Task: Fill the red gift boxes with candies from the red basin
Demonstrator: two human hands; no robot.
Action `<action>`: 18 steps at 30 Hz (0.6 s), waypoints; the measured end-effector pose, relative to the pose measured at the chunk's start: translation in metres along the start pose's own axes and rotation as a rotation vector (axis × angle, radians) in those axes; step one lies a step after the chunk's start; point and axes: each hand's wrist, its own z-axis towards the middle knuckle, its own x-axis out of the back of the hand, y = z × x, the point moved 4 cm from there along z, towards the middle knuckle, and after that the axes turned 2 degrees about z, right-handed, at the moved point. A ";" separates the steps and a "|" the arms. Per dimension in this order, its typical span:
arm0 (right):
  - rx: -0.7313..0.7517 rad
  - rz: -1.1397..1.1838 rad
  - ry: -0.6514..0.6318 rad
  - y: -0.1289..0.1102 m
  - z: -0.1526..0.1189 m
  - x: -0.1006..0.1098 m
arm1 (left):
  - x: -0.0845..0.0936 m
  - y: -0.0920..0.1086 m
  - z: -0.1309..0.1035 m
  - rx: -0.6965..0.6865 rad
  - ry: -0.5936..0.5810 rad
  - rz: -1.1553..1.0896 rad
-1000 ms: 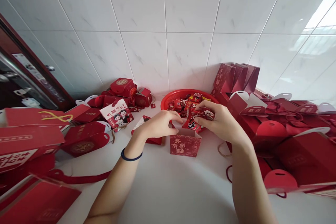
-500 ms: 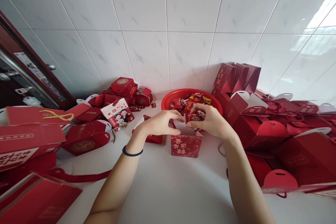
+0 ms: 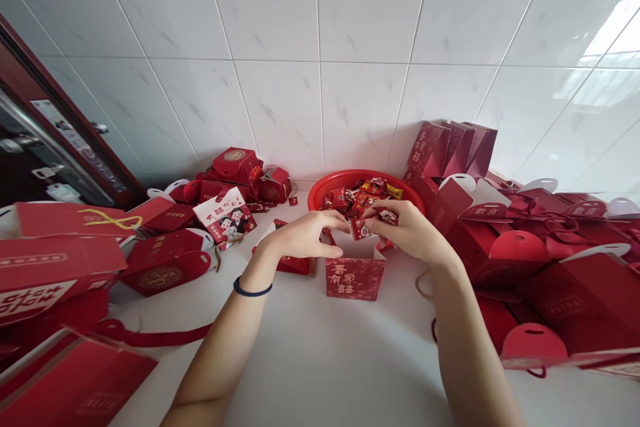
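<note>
An open red paper box with pale lettering stands upright in front of me. At its left rim is my left hand, thumb and fingers curved round the edge of the box. Over the box's right side, my right hand grips red-wrapped candies; one packet shows between its fingers, above the opening. Just behind, a red plastic basket holds many wrapped candies. The inside bottom of the box is hidden.
Red gift boxes and a card with cartoon figures lie at left. Stacked red boxes crowd the right side. A flat red item lies behind my left wrist. The tiled wall rises behind the basket.
The candies in my right hand have shifted, and a packet now hangs lower over the box opening. My left hand and the box are nearly unmoved.
</note>
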 end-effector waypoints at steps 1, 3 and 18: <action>0.030 -0.064 -0.038 -0.001 0.000 -0.001 | 0.000 0.000 0.000 0.004 -0.013 0.005; 0.077 -0.168 -0.112 -0.003 0.000 -0.005 | 0.000 0.000 -0.001 0.015 -0.027 0.015; -0.011 0.456 0.144 0.003 0.009 -0.001 | 0.000 -0.001 -0.002 0.024 -0.072 0.019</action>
